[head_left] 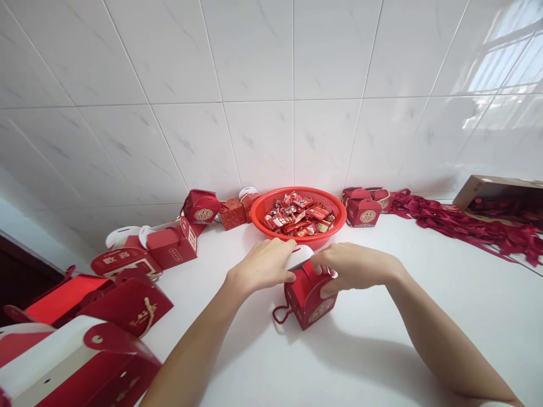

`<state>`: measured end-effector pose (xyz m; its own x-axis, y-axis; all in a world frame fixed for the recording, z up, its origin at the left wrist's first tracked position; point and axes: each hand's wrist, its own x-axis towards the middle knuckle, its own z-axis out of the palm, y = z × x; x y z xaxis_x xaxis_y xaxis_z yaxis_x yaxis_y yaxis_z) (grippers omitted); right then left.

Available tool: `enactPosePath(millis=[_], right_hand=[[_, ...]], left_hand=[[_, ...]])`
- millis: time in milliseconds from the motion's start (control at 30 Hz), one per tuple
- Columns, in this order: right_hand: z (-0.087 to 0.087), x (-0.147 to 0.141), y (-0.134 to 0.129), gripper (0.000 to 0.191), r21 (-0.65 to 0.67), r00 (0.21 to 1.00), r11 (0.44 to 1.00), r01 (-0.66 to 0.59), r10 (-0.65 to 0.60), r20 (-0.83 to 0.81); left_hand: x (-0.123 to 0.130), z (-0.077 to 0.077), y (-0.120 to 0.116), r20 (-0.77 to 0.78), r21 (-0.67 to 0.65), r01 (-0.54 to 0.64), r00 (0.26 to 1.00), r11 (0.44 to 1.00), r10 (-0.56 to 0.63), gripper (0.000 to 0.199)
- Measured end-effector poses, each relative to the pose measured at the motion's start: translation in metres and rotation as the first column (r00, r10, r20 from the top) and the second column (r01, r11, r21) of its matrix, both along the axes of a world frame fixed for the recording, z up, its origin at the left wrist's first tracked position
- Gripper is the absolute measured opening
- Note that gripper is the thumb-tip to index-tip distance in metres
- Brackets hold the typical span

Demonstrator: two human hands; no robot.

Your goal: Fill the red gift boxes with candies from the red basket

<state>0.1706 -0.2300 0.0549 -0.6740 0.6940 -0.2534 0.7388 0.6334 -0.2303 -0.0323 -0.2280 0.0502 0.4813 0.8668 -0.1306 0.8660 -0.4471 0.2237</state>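
A small red gift box [313,302] with a gold round pattern stands on the white table in front of me, its top flaps partly raised. My left hand [267,263] grips the far left flap, whose white inner side shows. On the right, my right hand [350,265] has its thumb on the rounded front flap and its fingers curled over the top edge. A dark red cord [281,314] loops out at the box's left side. Just behind the box sits a red plastic basket [257,217] holding many wrapped sweets [297,215].
More red gift boxes [172,247] line the left side and the wall. Two small boxes [363,210] stand right of the basket. Dark red ribbons [449,226] spread along the back right, beside a cardboard box [479,189]. A tiled wall [258,141] bounds the table behind.
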Motion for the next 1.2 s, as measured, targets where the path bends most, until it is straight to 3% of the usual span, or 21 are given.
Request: enactPosePath(millis=[100, 233, 467, 600, 733, 833, 967, 1200], right_hand=[[-0.003, -0.003, 0.005, 0.022, 0.089, 0.994, 0.992, 0.094, -0.098, 0.041], [-0.007, -0.005, 0.008, 0.038, 0.085, 0.962, 0.974, 0.21, -0.221, 0.157], [-0.009, -0.013, -0.004, 0.046, 0.014, 0.979, 0.984, 0.177, -0.178, 0.102], [-0.013, -0.015, -0.001, 0.056, -0.04, 0.988, 0.988, 0.149, -0.147, 0.042], [-0.02, -0.004, 0.021, 0.075, -0.199, 0.987, 0.974, 0.11, -0.13, -0.091], [-0.024, 0.007, 0.039, 0.083, -0.387, 0.974, 0.92, 0.064, -0.142, -0.177], [-0.029, 0.014, 0.056, 0.08, -0.534, 0.931, 0.842, 0.079, -0.253, -0.262], [-0.024, 0.018, 0.058, 0.048, -0.581, 0.763, 0.813, -0.033, -0.355, -0.54]], left_hand=[[-0.001, 0.0, 0.0, 0.078, -0.039, 0.128, 0.989, 0.991, -0.125, 0.012], [-0.002, -0.001, -0.003, 0.108, -0.129, 0.195, 0.977, 0.972, -0.182, 0.039], [-0.001, -0.006, 0.0, 0.081, -0.327, 0.175, 0.984, 0.929, -0.157, 0.012], [0.0, -0.009, 0.004, 0.139, -0.343, 0.231, 0.971, 0.91, -0.194, 0.014], [0.0, -0.009, 0.008, 0.117, -0.331, 0.195, 0.979, 0.923, -0.165, 0.019], [0.0, -0.01, 0.011, 0.118, -0.317, 0.205, 0.977, 0.926, -0.176, 0.024], [-0.003, -0.014, 0.018, 0.134, -0.28, 0.211, 0.975, 0.937, -0.18, 0.035], [-0.007, -0.019, 0.023, 0.214, -0.274, 0.205, 0.966, 0.94, -0.149, 0.046]])
